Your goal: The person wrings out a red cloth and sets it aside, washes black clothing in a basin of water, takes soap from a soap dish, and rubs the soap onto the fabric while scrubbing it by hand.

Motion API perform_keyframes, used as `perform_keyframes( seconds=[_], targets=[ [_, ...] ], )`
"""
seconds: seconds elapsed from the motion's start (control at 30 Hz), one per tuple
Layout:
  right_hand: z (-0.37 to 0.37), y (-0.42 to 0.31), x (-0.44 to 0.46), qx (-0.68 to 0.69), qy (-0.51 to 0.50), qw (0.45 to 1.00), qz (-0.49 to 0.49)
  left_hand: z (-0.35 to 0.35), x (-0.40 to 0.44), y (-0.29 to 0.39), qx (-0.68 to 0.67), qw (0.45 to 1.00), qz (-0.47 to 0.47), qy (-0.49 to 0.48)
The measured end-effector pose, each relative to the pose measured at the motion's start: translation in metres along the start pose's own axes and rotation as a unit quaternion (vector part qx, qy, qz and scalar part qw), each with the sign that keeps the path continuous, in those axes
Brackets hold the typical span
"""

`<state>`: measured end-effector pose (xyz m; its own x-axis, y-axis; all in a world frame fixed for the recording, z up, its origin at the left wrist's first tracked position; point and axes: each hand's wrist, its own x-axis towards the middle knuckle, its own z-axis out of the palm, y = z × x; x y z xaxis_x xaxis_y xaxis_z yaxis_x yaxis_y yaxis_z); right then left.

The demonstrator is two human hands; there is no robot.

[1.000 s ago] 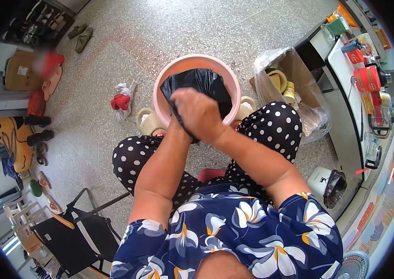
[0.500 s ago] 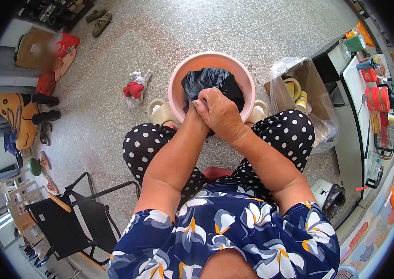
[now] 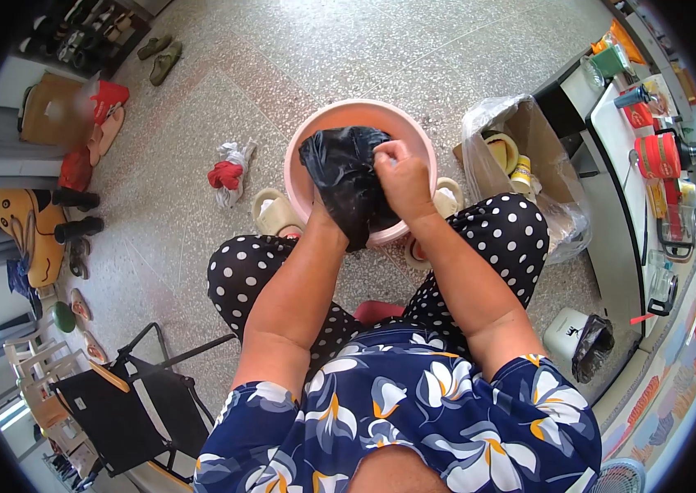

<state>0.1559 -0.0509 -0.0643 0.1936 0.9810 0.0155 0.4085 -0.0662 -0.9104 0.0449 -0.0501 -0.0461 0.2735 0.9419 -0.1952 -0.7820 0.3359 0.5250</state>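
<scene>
A pink basin [image 3: 297, 135] stands on the floor between my feet. In and over it hangs a wrinkled, glossy, wet-looking black cloth [image 3: 346, 168]. My left hand goes in under the cloth, which hides the fingers; only the wrist shows at its lower edge. Closed at the cloth's right side, my right hand [image 3: 407, 182] pinches its edge with curled fingers. Part of the cloth drapes over the basin's near rim.
Left of the basin lies a bundle of red and white cloth [image 3: 228, 174]. On the right stands a cardboard box lined with clear plastic [image 3: 520, 123], beside a white table [image 3: 611, 140] with jars and cups. A black folding chair [image 3: 109, 411] is at lower left.
My hands were together over the black cloth and have moved apart. The cloth is now lifted and spread over my left hand, while my right hand has shifted to its right edge.
</scene>
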Motion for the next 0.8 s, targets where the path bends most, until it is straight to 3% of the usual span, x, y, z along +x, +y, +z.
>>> perform_keyframes(
  seconds=[0.07, 0.13, 0.17, 0.3, 0.4, 0.47, 0.5, 0.53, 0.57, 0.6, 0.67, 0.7, 0.73, 0.8],
  targets=[
    [-0.011, -0.009, 0.003, 0.023, 0.025, 0.999, 0.011, 0.003, 0.004, -0.005, -0.017, 1.0, -0.008, -0.011],
    [-0.002, -0.012, -0.003, -0.019, 0.065, 0.974, -0.217, 0.004, 0.005, -0.011, -0.051, 0.998, -0.016, -0.022],
    [0.004, -0.015, -0.011, -0.028, 0.007, 0.963, -0.269, 0.004, 0.006, -0.014, -0.066, 0.997, -0.02, -0.028],
    [0.017, 0.002, 0.002, -0.081, -0.031, 0.971, -0.223, -0.006, 0.007, -0.027, -0.12, 0.991, -0.033, -0.044],
    [0.019, 0.026, 0.026, -0.101, 0.004, 0.977, -0.188, -0.015, 0.007, -0.032, -0.141, 0.987, -0.047, -0.058],
    [0.018, 0.057, 0.047, -0.166, 0.103, 0.963, -0.186, -0.012, 0.007, -0.026, -0.132, 0.987, -0.064, -0.061],
    [0.009, 0.057, 0.054, -0.042, 0.049, 0.998, -0.01, -0.01, 0.008, -0.023, -0.127, 0.987, -0.071, -0.062],
    [0.0, 0.056, 0.057, 0.085, -0.011, 0.982, 0.168, -0.011, 0.008, -0.02, -0.124, 0.988, -0.075, -0.061],
    [-0.01, 0.057, 0.057, 0.363, -0.032, 0.892, 0.267, -0.012, 0.006, -0.017, -0.121, 0.988, -0.078, -0.057],
    [-0.016, 0.059, 0.056, 0.36, -0.036, 0.893, 0.266, -0.014, 0.005, -0.015, -0.119, 0.988, -0.078, -0.053],
    [-0.024, 0.063, 0.056, 0.576, -0.056, 0.749, 0.323, -0.016, 0.004, -0.014, -0.117, 0.989, -0.079, -0.047],
    [-0.028, 0.055, 0.053, 0.605, -0.059, 0.715, 0.346, -0.016, 0.003, -0.014, -0.117, 0.989, -0.079, -0.044],
    [-0.031, 0.046, 0.05, 0.6, -0.061, 0.719, 0.346, -0.023, 0.008, -0.02, -0.123, 0.988, -0.076, -0.044],
    [-0.034, 0.034, 0.045, 0.612, -0.058, 0.68, 0.4, -0.027, 0.017, -0.031, 0.011, 0.997, -0.051, -0.062]
  ],
)
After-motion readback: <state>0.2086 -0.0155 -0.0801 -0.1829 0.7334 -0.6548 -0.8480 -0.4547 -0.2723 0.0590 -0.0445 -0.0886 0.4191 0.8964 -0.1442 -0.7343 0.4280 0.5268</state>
